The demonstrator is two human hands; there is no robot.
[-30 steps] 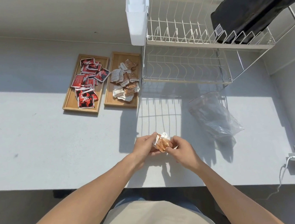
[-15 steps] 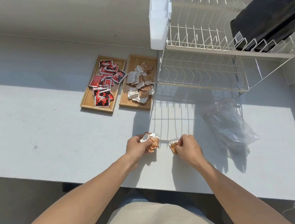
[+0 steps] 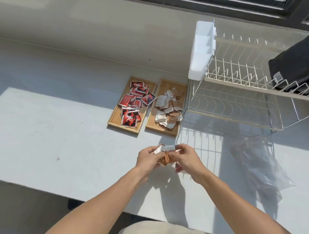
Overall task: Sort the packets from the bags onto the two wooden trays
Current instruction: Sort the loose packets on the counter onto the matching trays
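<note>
My left hand [image 3: 149,159] and my right hand [image 3: 187,157] meet above the counter's front part and together hold a small bunch of brown and white packets [image 3: 166,154]. Fingers of both hands curl round the bunch. Further back lie two wooden trays side by side. The left tray [image 3: 115,117] carries several red and black packets [image 3: 134,104]. The right tray [image 3: 167,85] carries several brown and white packets [image 3: 169,109]. A crumpled clear plastic bag [image 3: 256,164] lies on the counter to my right.
A white wire dish rack [image 3: 244,94] stands right of the trays, with a white plastic caddy [image 3: 201,50] on its left end and a black bag [image 3: 299,66] on top. The grey counter [image 3: 45,141] ends at a front edge near my body. A window is behind.
My hands, apart half a second ago with packets in each, have come together into one bunch. The view has tilted up, showing the window.
</note>
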